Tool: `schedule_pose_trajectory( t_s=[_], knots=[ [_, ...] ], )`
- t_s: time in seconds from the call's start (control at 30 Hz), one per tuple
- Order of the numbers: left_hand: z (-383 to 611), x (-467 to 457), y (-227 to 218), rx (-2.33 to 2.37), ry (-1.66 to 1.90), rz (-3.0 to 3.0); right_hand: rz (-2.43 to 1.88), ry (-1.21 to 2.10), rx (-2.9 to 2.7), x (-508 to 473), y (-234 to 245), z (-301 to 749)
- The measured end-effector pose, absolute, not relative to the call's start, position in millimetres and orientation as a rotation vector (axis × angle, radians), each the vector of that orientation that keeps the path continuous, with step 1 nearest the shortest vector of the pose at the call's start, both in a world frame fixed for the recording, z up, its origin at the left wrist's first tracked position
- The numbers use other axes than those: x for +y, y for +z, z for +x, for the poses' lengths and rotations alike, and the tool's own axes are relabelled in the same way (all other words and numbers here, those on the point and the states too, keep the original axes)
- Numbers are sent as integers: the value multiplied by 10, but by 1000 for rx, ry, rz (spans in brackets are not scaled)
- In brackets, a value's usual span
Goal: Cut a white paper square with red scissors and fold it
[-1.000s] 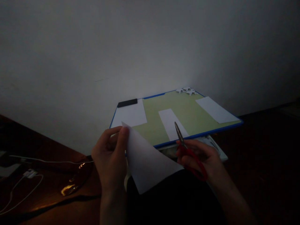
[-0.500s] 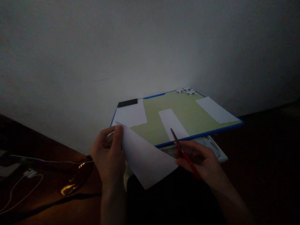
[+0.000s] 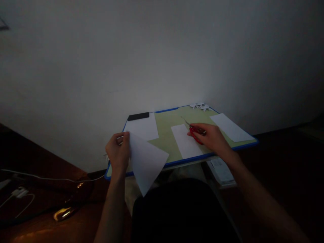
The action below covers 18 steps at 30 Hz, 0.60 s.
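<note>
My left hand (image 3: 118, 152) pinches a sheet of white paper (image 3: 148, 160) by its upper left corner. The sheet hangs at a slant over the near edge of a small green table (image 3: 165, 121) with a blue rim. Red-handled scissors (image 3: 193, 132) are in my right hand (image 3: 211, 135), their blades pointing up and to the left. Beneath the scissors a white paper strip (image 3: 183, 143) lies on the table. Another piece of paper (image 3: 144, 129) lies at the left, partly behind the held sheet.
A black flat object (image 3: 138, 116) rests on the left paper. Small white folded-looking pieces (image 3: 200, 106) are piled in the far right corner. One more paper strip (image 3: 231, 127) lies along the right edge. A pale wall (image 3: 162, 60) stands behind; a white cable (image 3: 53, 176) runs at the left.
My right hand has moved the scissors up and forward, away from the held sheet and over the middle strip. The sheet's free end has swung left and now hangs down.
</note>
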<state>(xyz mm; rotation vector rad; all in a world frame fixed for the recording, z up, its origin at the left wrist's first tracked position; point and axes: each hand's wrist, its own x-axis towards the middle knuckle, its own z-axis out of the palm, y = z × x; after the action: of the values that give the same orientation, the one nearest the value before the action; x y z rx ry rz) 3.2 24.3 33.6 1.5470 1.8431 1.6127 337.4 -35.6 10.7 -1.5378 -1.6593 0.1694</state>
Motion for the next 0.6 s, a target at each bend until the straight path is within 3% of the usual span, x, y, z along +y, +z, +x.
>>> schedule_pose_trajectory(
  t_s=[0.3,0.6],
  knots=[
    [-285,174,187,1895,1391,1574,-1741,153,-2093,1161,432,3368],
    [-382,190,172,1875,1391,1522,-1846,7,-2357,1656,529,3330]
  ],
)
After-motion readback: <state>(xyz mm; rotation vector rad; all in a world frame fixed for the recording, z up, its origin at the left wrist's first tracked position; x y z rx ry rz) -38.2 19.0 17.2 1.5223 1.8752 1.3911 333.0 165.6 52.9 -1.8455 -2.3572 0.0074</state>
